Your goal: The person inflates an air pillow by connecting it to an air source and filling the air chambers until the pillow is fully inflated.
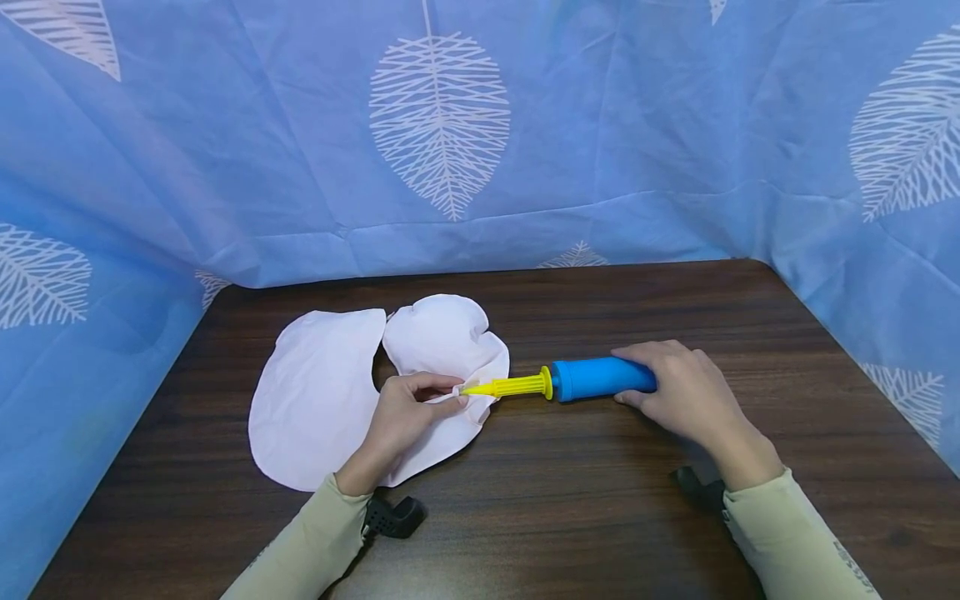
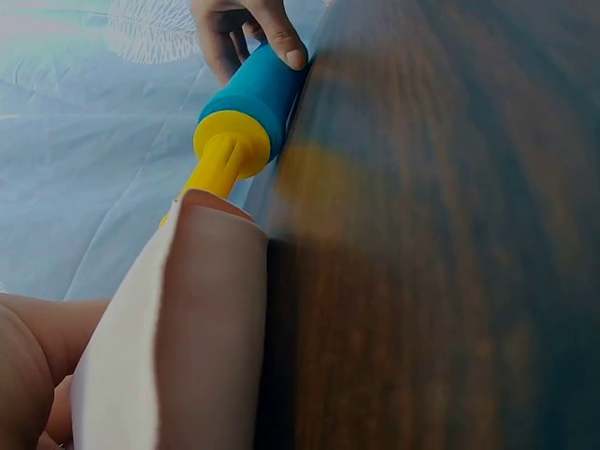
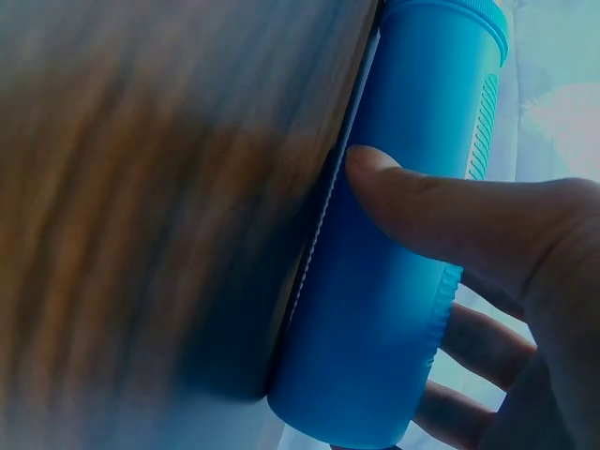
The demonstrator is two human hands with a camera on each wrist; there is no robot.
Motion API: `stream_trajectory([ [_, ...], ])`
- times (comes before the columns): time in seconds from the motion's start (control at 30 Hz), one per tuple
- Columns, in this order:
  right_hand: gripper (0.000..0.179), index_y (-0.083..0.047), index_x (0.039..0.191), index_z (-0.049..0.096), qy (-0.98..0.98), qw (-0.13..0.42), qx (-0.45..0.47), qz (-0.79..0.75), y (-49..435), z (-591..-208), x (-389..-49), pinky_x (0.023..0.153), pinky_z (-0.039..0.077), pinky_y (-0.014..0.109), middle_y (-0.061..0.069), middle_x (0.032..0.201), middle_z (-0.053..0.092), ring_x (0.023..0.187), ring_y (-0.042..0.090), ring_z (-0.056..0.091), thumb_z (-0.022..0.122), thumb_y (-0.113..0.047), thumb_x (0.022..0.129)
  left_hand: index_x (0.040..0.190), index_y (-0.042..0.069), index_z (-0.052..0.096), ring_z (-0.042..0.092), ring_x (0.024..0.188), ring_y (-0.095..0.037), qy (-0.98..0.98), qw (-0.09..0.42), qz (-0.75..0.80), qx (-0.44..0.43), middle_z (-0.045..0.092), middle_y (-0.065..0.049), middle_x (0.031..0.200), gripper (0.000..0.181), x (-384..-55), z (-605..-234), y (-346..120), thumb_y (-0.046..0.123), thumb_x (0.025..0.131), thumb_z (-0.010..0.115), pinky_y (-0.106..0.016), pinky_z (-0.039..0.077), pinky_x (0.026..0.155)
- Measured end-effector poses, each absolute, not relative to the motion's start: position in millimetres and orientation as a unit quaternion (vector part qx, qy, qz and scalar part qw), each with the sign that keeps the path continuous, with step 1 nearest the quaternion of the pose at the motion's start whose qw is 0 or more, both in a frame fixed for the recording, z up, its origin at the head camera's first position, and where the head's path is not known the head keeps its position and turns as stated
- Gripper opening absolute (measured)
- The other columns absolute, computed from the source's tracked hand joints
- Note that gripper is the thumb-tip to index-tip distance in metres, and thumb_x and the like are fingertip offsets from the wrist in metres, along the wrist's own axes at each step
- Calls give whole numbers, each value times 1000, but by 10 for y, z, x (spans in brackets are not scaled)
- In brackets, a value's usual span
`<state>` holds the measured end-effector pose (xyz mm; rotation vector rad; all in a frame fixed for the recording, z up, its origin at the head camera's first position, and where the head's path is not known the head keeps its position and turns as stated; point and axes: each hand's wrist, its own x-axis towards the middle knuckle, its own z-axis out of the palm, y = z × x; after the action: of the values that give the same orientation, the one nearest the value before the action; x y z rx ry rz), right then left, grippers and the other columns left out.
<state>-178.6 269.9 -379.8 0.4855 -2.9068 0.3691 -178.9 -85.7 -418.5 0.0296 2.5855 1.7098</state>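
Note:
A pale, ring-like inflatable pillow (image 1: 315,400) with a gap in its middle lies on the table, its surface soft and creased. My left hand (image 1: 405,417) pinches its valve area between thumb and fingers. There the tip of a yellow nozzle (image 1: 517,386) meets the pillow; whether it sits inside the valve is hidden by my fingers. The nozzle belongs to a hand air pump with a blue barrel (image 1: 600,379), lying almost level. Around the far end of that barrel my right hand (image 1: 678,387) is curled, with its thumb along the side in the right wrist view (image 3: 450,216).
Beneath everything is a dark wood-grain table (image 1: 570,517). A blue curtain (image 1: 637,125) with white leaf prints hangs behind it and along both sides. Black straps with small devices (image 1: 397,517) sit at the wrists.

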Motion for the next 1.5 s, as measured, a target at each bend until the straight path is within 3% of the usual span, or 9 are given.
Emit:
stream_trajectory([
  [0.5, 60, -18, 130, 62, -974, 84, 172, 122, 2632, -3800, -1759, 91, 41, 61, 13, 126, 64, 115, 37, 56, 82, -35, 76, 96, 22, 79, 62, 89, -14, 834, 22, 551, 6, 73, 6, 89, 22, -1783, -4199, -855, 14, 76, 82, -32, 45, 81],
  [0.8, 57, -22, 129, 63, -979, 64, 143, 128, 2699, -3770, -1744, 84, 46, 61, 12, 128, 63, 115, 37, 56, 81, -36, 77, 96, 21, 79, 62, 92, -13, 829, 29, 559, 15, 74, 6, 87, 20, -1785, -4191, -855, 17, 77, 82, -33, 45, 83],
  [1.5, 59, -23, 131, 61, -985, 17, 46, 166, 3153, -3727, -1806, 79, 40, 70, 25, 136, 51, 119, 49, 44, 81, -34, 77, 96, 23, 79, 63, 94, -13, 826, 29, 562, 12, 74, 6, 88, 22, -1784, -4189, -848, 14, 76, 82, -33, 46, 87],
])
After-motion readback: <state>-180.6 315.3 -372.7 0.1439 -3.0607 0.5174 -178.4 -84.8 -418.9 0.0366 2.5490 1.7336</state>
